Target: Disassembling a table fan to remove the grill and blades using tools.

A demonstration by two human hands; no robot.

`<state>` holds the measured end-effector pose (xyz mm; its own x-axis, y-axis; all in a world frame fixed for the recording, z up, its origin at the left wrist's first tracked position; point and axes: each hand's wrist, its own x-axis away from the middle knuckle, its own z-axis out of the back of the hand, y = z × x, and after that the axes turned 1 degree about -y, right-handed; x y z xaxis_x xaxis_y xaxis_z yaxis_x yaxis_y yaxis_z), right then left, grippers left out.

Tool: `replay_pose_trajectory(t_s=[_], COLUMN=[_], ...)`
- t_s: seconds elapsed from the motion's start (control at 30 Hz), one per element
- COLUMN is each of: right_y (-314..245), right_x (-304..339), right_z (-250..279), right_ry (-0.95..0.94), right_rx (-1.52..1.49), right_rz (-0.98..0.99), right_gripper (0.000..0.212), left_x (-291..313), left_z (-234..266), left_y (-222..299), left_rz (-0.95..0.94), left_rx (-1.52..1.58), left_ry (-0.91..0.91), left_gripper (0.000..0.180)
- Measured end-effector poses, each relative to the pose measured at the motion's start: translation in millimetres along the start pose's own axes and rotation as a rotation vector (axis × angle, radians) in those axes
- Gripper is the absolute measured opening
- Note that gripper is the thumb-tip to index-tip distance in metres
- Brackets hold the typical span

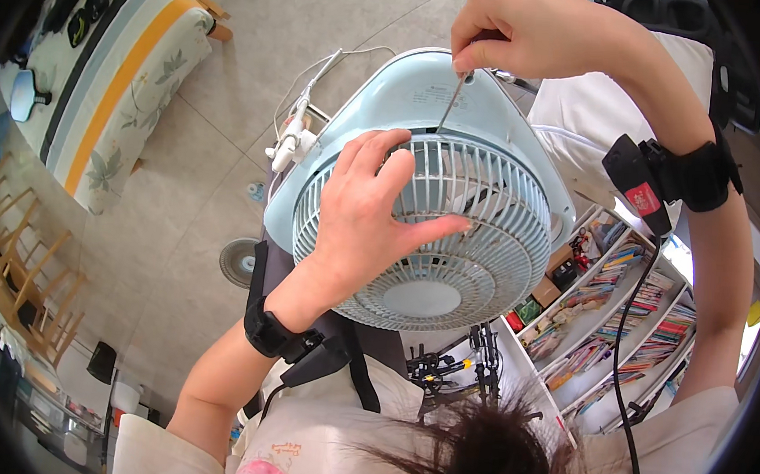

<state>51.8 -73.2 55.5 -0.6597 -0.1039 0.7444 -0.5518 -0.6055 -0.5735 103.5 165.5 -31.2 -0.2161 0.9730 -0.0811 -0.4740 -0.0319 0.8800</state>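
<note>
A pale blue fan [424,297] with a round slatted grille [486,170] lies in front of me, its wider base panel [412,94] at the far side. My left hand [365,196] rests on the left part of the grille, thumb stretched across the slats and fingers bent at the upper rim. Above the panel, my right hand [509,35] is closed on a screwdriver [453,101]. Its thin shaft slants down to a dark gap at the grille's top rim. The handle is mostly hidden in my fingers; the tip's exact contact cannot be made out.
A white power strip [295,134] with a plug and cable is left of the fan. At right stands a white bookshelf [581,383] full of books. A bed [113,86] is at upper left, wooden chairs [20,273] at far left. Cables hang from both wrist straps.
</note>
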Motion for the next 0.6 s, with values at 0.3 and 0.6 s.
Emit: replay_pose_trajectory(t_s=[0.3, 0.6], right_y=[33.8, -4.4], right_x=[-11.0, 54.9], right_z=[-19.3, -74.5], right_ry=[0.128, 0.613], right_rx=[-0.075, 0.196], right_rz=[-0.011, 0.067], right_gripper=[0.020, 0.009], left_x=[3.7, 4.3], left_z=[18.8, 30.0], left_y=[-5.1, -4.6], left_rz=[0.002, -0.022], left_rx=[0.098, 0.088], left_ry=[-0.065, -0.111], left_gripper=[0.057, 0.056])
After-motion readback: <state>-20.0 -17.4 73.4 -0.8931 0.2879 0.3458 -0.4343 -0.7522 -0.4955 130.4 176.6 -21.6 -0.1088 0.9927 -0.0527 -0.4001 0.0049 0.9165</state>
